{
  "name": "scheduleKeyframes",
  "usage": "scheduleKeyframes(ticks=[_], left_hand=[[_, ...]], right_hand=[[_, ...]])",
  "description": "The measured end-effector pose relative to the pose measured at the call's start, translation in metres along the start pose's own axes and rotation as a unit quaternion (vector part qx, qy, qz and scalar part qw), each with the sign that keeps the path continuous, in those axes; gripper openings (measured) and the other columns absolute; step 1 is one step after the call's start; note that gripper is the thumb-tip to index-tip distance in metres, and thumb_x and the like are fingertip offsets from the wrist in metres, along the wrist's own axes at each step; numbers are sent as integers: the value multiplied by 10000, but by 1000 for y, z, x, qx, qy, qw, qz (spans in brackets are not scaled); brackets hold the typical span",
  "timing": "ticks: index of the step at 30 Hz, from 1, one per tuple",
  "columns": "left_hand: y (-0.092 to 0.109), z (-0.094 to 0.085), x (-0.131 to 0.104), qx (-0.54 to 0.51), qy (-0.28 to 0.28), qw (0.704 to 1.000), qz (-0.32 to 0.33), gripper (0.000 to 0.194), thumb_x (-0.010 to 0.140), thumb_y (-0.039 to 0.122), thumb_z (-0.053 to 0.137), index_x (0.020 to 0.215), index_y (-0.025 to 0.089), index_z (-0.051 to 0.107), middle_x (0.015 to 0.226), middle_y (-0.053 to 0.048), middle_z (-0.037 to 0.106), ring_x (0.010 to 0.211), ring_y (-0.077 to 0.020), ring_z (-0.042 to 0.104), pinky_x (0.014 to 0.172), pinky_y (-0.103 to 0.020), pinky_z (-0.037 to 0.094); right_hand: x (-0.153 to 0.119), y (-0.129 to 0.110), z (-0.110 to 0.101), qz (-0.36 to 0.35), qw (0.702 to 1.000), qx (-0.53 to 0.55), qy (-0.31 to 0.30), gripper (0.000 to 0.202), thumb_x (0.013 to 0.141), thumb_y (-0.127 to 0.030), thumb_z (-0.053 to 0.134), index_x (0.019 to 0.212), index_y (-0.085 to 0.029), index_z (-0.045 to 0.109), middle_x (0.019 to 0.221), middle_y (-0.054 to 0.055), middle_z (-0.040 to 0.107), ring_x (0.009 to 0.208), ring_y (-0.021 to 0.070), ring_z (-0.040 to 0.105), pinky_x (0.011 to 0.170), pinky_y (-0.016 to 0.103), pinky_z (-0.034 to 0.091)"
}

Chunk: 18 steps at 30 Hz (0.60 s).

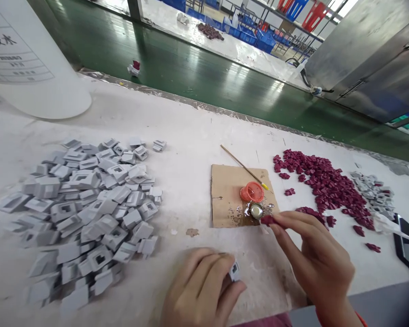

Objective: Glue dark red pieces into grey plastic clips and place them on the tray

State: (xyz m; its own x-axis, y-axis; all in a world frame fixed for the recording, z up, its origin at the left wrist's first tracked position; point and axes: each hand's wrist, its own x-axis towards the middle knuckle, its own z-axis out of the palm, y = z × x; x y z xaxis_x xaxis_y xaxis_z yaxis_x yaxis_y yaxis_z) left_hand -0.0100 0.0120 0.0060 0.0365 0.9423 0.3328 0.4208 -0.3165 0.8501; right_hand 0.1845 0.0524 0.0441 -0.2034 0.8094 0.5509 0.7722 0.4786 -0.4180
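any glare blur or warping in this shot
Head view: daylight glares off the green floor in pale streaks; the left hand and the grey pieces near the bottom edge look soft; straight edges bow toward the corners, wide-lens warping; the right hand, holding a dark red piece, is fairly sharp.

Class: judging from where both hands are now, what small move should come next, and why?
Probably lift the dark red piece from the glue dab toward the grey housing: the right hand pinches it at the glue, and the left hand holds the housing nearby.
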Motion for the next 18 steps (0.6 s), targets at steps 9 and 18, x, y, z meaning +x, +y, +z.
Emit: scheduleKeyframes(ticks=[9,18], left_hand=[[-2,-5,0,30,-42,998,25,178,804,201,727,960,198,639,808,-28,731,796,-188,667,815,-248,539],[-6,-4,-3,13,-50,997,58,164,837,80,657,991,125,623,875,-42,686,885,-169,600,848,-251,520]], right_hand=[[-40,-46,20,98,974,203,12,265,795,24,594,965,-175,634,827,56,617,745,174,614,570,256,542],[-37,-47,18,64,976,194,-73,257,818,49,606,986,-146,622,894,67,618,799,155,631,624,221,568]])
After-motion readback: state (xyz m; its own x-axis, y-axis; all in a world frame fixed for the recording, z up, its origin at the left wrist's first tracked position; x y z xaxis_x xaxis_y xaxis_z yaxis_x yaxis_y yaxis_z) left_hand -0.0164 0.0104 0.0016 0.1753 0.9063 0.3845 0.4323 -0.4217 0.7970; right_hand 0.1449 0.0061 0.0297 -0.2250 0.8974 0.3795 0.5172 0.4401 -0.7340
